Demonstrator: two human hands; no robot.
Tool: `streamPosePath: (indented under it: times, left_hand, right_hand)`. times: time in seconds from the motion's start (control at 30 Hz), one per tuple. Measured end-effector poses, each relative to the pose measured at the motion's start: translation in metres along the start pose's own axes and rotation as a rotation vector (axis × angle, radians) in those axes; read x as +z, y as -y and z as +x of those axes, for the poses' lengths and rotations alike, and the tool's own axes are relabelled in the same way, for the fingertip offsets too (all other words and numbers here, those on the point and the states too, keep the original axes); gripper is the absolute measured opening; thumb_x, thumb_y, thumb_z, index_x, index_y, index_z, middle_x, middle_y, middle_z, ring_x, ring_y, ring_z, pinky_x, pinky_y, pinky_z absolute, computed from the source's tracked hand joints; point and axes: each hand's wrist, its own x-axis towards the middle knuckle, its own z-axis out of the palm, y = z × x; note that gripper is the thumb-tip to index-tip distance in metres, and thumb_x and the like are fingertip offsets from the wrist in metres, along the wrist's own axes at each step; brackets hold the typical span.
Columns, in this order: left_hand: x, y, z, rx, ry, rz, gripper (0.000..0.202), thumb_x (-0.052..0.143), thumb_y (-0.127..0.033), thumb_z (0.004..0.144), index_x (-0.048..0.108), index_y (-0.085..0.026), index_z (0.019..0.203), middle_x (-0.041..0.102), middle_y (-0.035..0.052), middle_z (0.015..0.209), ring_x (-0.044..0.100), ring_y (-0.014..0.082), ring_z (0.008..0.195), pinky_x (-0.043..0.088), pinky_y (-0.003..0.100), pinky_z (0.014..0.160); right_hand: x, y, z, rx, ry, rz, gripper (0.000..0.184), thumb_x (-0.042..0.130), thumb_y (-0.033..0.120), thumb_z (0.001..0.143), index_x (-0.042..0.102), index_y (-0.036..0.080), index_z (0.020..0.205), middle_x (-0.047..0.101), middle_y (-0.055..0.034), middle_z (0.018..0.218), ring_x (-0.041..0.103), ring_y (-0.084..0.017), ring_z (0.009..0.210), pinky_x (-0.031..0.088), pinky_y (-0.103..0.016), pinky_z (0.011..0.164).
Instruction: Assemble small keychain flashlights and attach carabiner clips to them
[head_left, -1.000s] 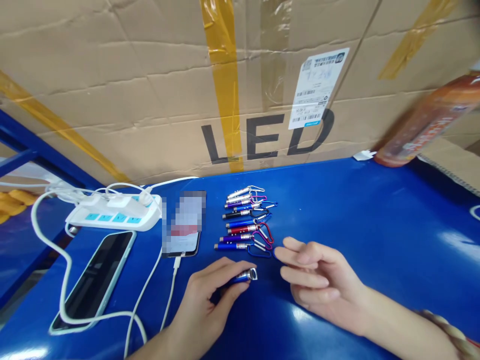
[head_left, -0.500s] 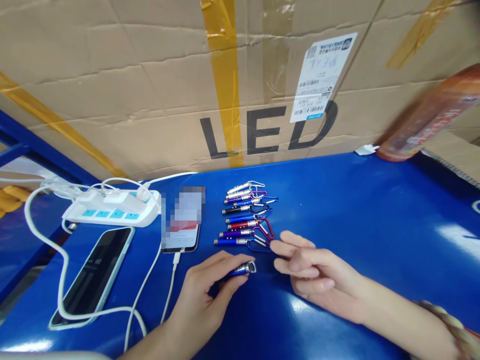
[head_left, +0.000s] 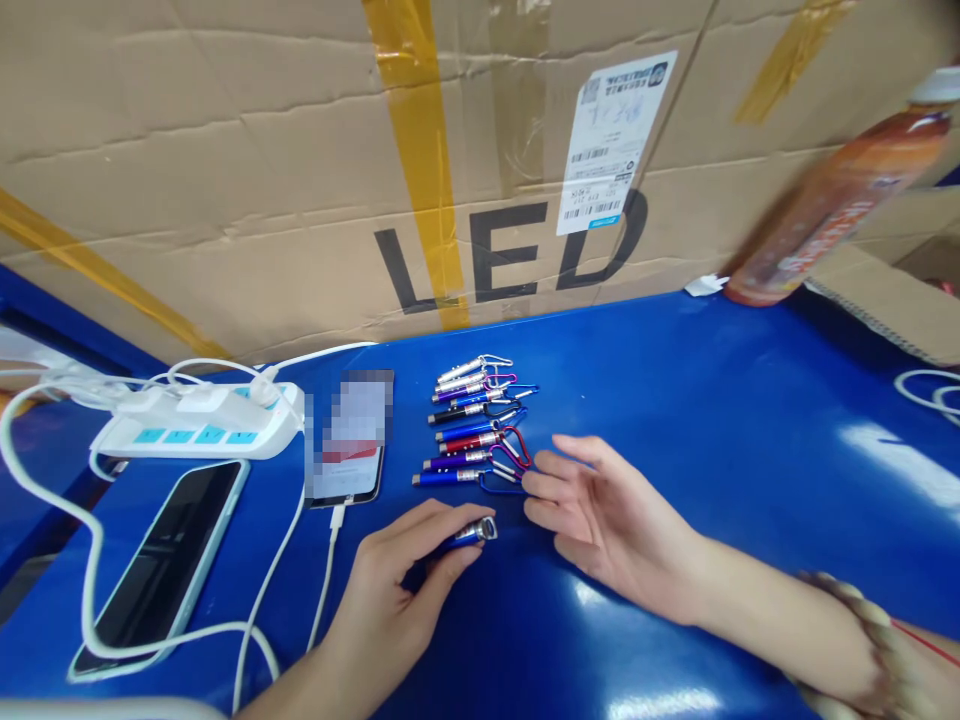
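Between the thumb and fingers of my left hand (head_left: 409,580) is a small blue penlight (head_left: 474,533), its silver end pointing right. My right hand (head_left: 600,510) has its fingers apart and slightly curled, palm turned inward, with nothing in it. Its fingertips are close to the carabiner clip (head_left: 501,485) of the nearest blue keychain penlight (head_left: 446,479). Behind that one lies a column of several more penlights, among them a purple one (head_left: 452,460), a red one (head_left: 469,442), a black one (head_left: 457,416) and a silver one (head_left: 459,372), their clips to the right.
A charging phone (head_left: 352,440) lies left of the penlights. Further left are a dark-screened phone (head_left: 165,560), a white power strip (head_left: 210,425) and loose white cables. A large cardboard box (head_left: 262,200) walls off the back of the blue table (head_left: 735,420). An orange drink bottle (head_left: 832,220) leans at the right.
My right hand has opened, its thumb and fingers now farther apart and the palm more visible. My left hand still holds the penlight. The whole view has shifted slightly.
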Motion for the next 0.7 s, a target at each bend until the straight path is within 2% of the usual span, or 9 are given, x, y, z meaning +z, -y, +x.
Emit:
streamPosePath:
  times: [0.1, 0.2, 0.53, 0.7]
  left_hand:
    - [0.001, 0.001, 0.0, 0.006, -0.007, 0.01, 0.022, 0.059, -0.01, 0.08, 0.07, -0.022, 0.096, 0.072, 0.0009, 0.085, 0.068, 0.0123, 0.077, 0.053, 0.014, 0.068]
    - [0.001, 0.001, 0.001, 0.026, -0.008, 0.018, 0.023, 0.06, -0.01, 0.079, 0.07, -0.023, 0.095, 0.072, -0.0001, 0.082, 0.068, 0.0117, 0.074, 0.053, 0.013, 0.067]
    - [0.002, 0.002, 0.0, 0.077, -0.025, 0.035, 0.025, 0.061, -0.01, 0.078, 0.071, -0.023, 0.096, 0.072, -0.0011, 0.08, 0.068, 0.0107, 0.072, 0.052, 0.012, 0.068]
    - [0.002, 0.003, 0.0, 0.071, -0.004, 0.053, 0.023, 0.061, -0.012, 0.078, 0.07, -0.022, 0.096, 0.072, 0.0, 0.08, 0.068, 0.012, 0.072, 0.053, 0.015, 0.068]
  right_hand:
    - [-0.001, 0.003, 0.003, 0.0, 0.042, 0.051, 0.042, 0.064, 0.026, 0.073, 0.032, 0.018, 0.046, 0.029, 0.0087, 0.041, 0.03, -0.004, 0.035, 0.032, -0.013, 0.034]
    - [-0.004, 0.004, 0.006, 0.004, 0.063, 0.028, 0.049, 0.061, 0.021, 0.074, 0.023, 0.018, 0.043, 0.024, 0.0095, 0.039, 0.021, -0.003, 0.034, 0.026, -0.013, 0.033]
    - [-0.002, -0.002, 0.001, -0.027, 0.081, -0.098, 0.048, 0.058, 0.025, 0.077, 0.025, 0.018, 0.044, 0.03, 0.0093, 0.039, 0.026, -0.003, 0.036, 0.027, -0.015, 0.037]
    - [0.005, -0.006, -0.002, -0.124, 0.081, -0.197, 0.046, 0.058, 0.026, 0.078, 0.029, 0.018, 0.043, 0.03, 0.0093, 0.039, 0.026, -0.004, 0.036, 0.03, -0.015, 0.037]
